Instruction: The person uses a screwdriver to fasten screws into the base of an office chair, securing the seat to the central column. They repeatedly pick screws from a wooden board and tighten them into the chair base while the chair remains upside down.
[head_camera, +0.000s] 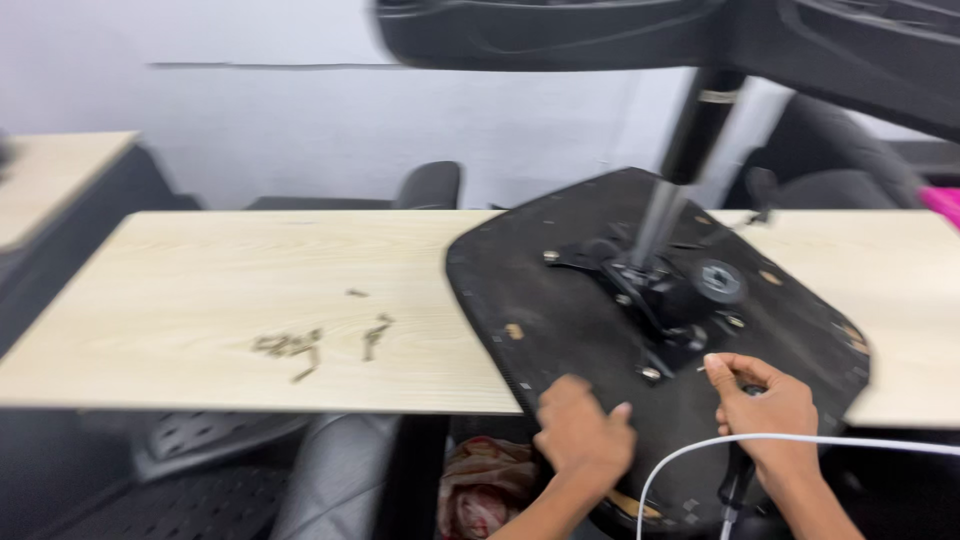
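Closest to the camera, the left hand lies on the near edge of the black chair seat, which is upside down. Its fingers are bent over the seat rim, so its grip is pressing the seat down, not wrapped around anything. Just to the right, the right hand is curled shut on a small dark tool with a handle that pokes down below the fist (the picture is blurry, so the kind of tool is hard to tell). A white cable loops across that wrist.

A little farther, in the middle of the seat, sits the black metal bracket with shiny bolts, and a silver and black post rises from it. The seat rests on the pale wood worktop, hanging over its front edge.

To do this part well, I think the left hand should press firmly so the seat does not slide, and the tool should go straight onto a bolt.

Farther left on the worktop lie small loose screws, well apart from the seat. Behind are dark chairs and a white wall.
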